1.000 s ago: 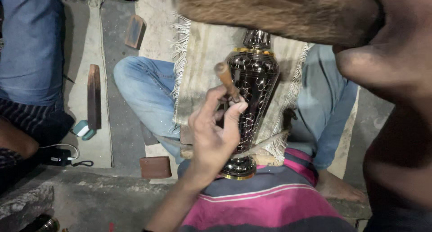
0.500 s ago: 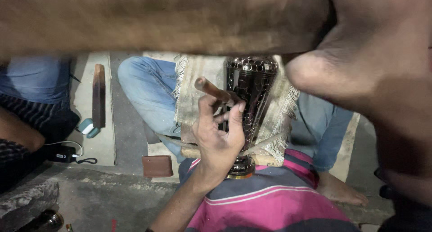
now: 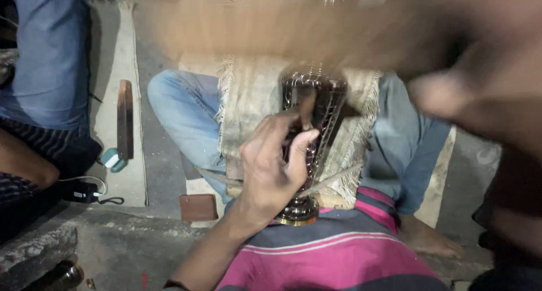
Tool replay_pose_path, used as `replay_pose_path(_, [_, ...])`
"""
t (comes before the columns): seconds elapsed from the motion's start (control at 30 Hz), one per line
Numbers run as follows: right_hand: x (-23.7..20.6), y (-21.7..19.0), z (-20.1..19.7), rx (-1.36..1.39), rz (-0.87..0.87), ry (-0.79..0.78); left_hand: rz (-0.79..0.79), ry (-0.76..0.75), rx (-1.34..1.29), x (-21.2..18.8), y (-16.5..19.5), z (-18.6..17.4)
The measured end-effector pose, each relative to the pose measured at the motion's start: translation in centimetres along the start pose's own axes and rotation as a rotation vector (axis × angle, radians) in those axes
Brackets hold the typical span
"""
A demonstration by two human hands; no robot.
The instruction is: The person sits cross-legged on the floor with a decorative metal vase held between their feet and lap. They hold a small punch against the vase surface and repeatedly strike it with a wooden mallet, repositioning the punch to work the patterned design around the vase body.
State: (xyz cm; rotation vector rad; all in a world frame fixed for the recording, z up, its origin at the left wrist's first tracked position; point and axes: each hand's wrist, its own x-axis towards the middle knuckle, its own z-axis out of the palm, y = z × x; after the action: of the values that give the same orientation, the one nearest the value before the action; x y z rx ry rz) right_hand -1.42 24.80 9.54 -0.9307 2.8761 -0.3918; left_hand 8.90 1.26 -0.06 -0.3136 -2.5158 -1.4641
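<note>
Head view: one dark metal vase (image 3: 314, 121), glossy, with a fine engraved lattice and a brass-coloured foot ring, lies along the person's lap on a single coarse, beige, fringed cloth (image 3: 251, 107). The left hand (image 3: 271, 167) rests on the vase's body, its grip pinched together around one short brownish tool (image 3: 307, 107) whose tip meets the patterned surface; thumb and forefinger are clamped on the shaft and the other fingers curl against the vase. The right hand (image 3: 480, 93), above and right of the vase and close to the camera, is a large blur with a long brown smear of wood across the top; whether its grip is apart or together I cannot tell. Left of the vase, on the floor, lie one long flat dark wooden bar (image 3: 125, 119) and one small reddish-brown block (image 3: 198, 207).
</note>
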Motion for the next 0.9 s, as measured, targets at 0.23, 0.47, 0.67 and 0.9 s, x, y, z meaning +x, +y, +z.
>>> replay_pose_path(0.23, [-4.1,2.1,2.8,0.423,0.094,0.174,0.171,-0.242,-0.018,2.7,0.2,-1.7])
replay_pose_path(0.47, [-11.6,3.1,13.4,0.446,0.422,0.536,0.172,-0.572,-0.029,5.6,0.3,-2.7])
replay_pose_path(0.67, [-15.6,2.8,19.7,0.737,0.642,0.604,0.26,-0.751,-0.015,7.6,0.9,-2.5])
replay_pose_path(0.9, [-15.5,-1.7,23.9,1.003,0.563,0.978,0.62,-1.078,0.128,11.7,1.3,-0.4])
